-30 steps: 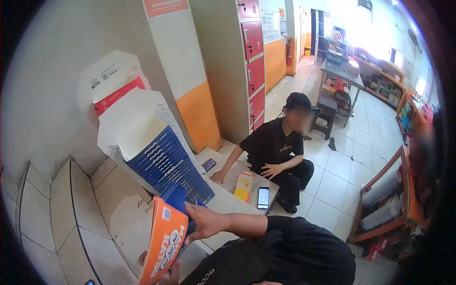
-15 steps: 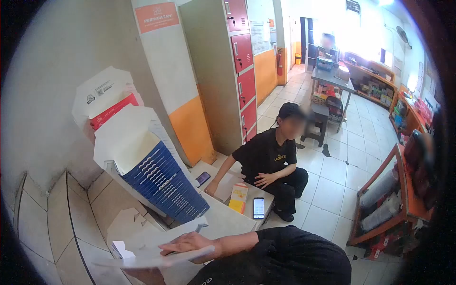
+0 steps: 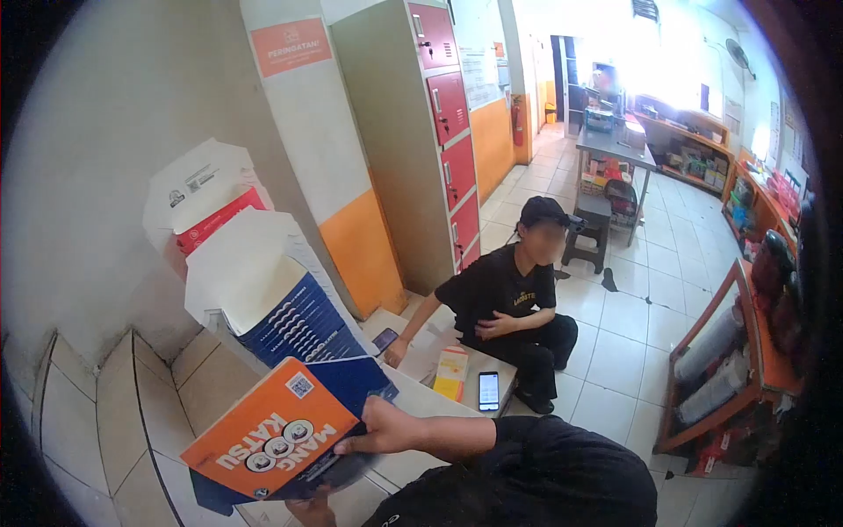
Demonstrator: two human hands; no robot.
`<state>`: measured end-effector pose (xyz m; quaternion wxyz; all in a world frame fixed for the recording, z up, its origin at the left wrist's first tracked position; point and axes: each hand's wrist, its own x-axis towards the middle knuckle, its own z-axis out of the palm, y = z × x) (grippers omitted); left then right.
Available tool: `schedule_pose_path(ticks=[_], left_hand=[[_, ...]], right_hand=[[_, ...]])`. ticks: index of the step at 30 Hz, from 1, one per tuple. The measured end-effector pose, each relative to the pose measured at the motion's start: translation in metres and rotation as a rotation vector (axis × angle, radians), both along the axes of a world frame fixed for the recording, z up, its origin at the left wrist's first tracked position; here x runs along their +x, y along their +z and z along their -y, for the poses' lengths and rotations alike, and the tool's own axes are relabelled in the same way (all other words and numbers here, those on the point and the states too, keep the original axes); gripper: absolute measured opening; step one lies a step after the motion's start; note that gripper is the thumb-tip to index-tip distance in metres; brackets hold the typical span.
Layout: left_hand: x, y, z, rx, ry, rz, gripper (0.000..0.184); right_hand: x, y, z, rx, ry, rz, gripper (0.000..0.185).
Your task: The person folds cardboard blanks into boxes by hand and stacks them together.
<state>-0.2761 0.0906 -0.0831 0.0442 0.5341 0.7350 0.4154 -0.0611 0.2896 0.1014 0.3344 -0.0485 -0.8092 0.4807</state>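
My right hand (image 3: 379, 428) grips the right edge of an orange and dark-blue printed food carton (image 3: 263, 439), thumb on top. "MANG KATSU" and a QR code show on its orange panel. At the carton's lower edge is my left hand (image 3: 314, 509), partly hidden, its fingers closed against the board. Just behind the carton stands a leaning stack of nested blue cartons (image 3: 294, 321) with white insides. A white carton with a red band (image 3: 219, 220) rises behind that stack.
A crouching person (image 3: 509, 290) in black rests one hand on the tiled ledge (image 3: 421, 395). Near them lie a yellow-and-white carton (image 3: 450, 373), a lit phone (image 3: 488, 391) and another phone (image 3: 385, 340). Red lockers (image 3: 448, 105) stand behind; an orange rack (image 3: 711, 360) is at right.
The carton has turned from its blurred white side to its printed side and now covers the white pieces on the ledge. My right hand has moved to its right edge.
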Motion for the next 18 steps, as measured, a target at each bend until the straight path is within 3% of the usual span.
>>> schedule_pose_path(ticks=[1,2,4,6,7,10,13,16,18], left_hand=[[-0.001,0.003,-0.003,-0.057,-0.009,-0.064,0.037],[0.006,0.003,-0.001,-0.005,0.121,0.189,0.038],[0.067,0.097,-0.018,0.282,0.397,0.712,0.042],[0.057,0.094,-0.015,0.435,0.377,0.832,0.045],[0.054,0.093,-0.015,0.512,0.364,0.892,0.046],[0.056,0.095,-0.010,0.630,0.059,0.999,0.047],[0.073,0.105,-0.012,0.619,-0.050,0.793,0.046],[0.079,0.103,-0.018,0.602,0.123,0.644,0.043],[0.063,0.109,-0.022,0.450,0.176,0.537,0.085]], right_hand=[[-0.004,0.003,-0.003,0.111,-0.092,0.072,0.060],[-0.008,0.006,-0.004,0.220,-0.186,0.145,0.072],[-0.014,0.004,-0.004,0.392,-0.359,0.226,0.089],[-0.020,-0.012,0.008,0.515,-0.506,0.247,0.101],[-0.020,-0.014,0.014,0.341,-0.413,0.271,0.108],[-0.025,-0.021,0.024,0.225,-0.398,0.028,0.107],[-0.014,-0.006,0.017,-0.029,-0.081,-0.004,0.095],[-0.005,0.000,0.010,-0.187,0.069,0.166,0.068],[-0.007,-0.011,0.019,-0.258,0.049,0.073,0.053]])
